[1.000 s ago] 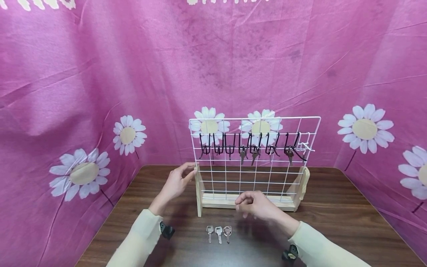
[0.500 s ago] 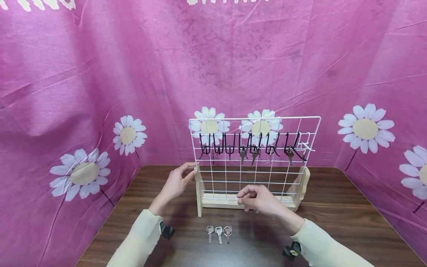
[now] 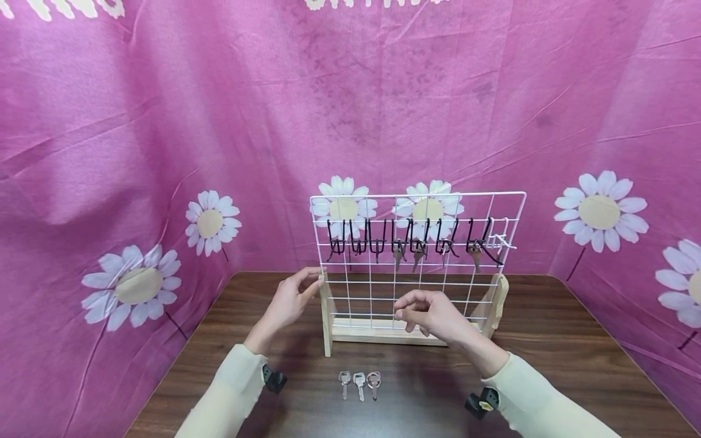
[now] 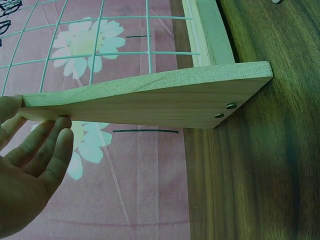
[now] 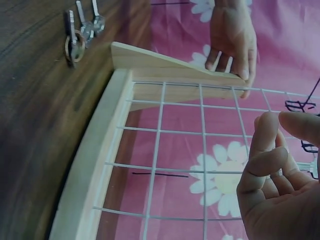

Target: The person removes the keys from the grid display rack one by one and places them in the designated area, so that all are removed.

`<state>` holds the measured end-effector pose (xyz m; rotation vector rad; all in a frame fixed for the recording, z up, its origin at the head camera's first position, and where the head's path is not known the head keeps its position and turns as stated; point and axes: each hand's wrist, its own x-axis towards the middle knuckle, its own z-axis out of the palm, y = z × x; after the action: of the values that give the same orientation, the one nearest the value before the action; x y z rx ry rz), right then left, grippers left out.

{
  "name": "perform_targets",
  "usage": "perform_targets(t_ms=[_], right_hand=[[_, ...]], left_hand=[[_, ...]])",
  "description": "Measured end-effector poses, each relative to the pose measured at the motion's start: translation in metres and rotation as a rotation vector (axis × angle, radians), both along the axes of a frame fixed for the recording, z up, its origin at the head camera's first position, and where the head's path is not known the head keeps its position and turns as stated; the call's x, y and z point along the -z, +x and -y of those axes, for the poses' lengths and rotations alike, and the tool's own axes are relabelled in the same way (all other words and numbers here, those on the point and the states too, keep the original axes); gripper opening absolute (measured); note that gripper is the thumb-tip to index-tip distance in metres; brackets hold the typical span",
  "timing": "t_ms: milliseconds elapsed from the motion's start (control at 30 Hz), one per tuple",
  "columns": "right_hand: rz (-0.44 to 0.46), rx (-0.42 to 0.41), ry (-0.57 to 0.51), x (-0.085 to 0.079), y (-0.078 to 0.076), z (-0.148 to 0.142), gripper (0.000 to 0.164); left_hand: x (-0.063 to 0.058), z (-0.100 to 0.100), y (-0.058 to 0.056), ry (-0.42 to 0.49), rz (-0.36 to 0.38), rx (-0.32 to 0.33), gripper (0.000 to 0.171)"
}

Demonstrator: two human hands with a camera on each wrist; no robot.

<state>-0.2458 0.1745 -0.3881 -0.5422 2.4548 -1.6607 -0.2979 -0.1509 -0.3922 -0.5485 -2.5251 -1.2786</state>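
Note:
A white wire grid rack (image 3: 383, 282) stands upright in wooden side panels, with a row of black hooks (image 3: 378, 246) near its top. Several keys (image 3: 418, 254) hang from hooks toward the right. My left hand (image 3: 289, 298) pinches the upper end of the left side panel (image 4: 150, 105), thumb on one face and fingers on the other. My right hand (image 3: 432, 316) hovers before the lower grid, fingers loosely bent, thumb and forefinger tips close together. Nothing shows between them in the right wrist view. Three loose keys (image 3: 359, 384) lie in a row on the table.
The brown wooden table (image 3: 219, 377) carries the rack at its middle. A pink cloth (image 3: 274, 121) with daisies hangs behind and at both sides. A white hook (image 3: 499, 238) sits at the right end of the hook row. A wooden base bar (image 3: 383, 336) runs along the rack's foot.
My right hand has risen slightly and shifted right, away from the loose keys. My left hand stays on the side panel. The keys and rack look unmoved.

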Motion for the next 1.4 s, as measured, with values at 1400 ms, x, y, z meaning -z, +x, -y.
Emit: perform_targets(t_ms=[1400], right_hand=[[-0.087, 0.174, -0.088, -0.053, -0.014, -0.002, 0.034]], left_hand=[[-0.001, 0.0, 0.001, 0.017, 0.007, 0.011, 0.028]])
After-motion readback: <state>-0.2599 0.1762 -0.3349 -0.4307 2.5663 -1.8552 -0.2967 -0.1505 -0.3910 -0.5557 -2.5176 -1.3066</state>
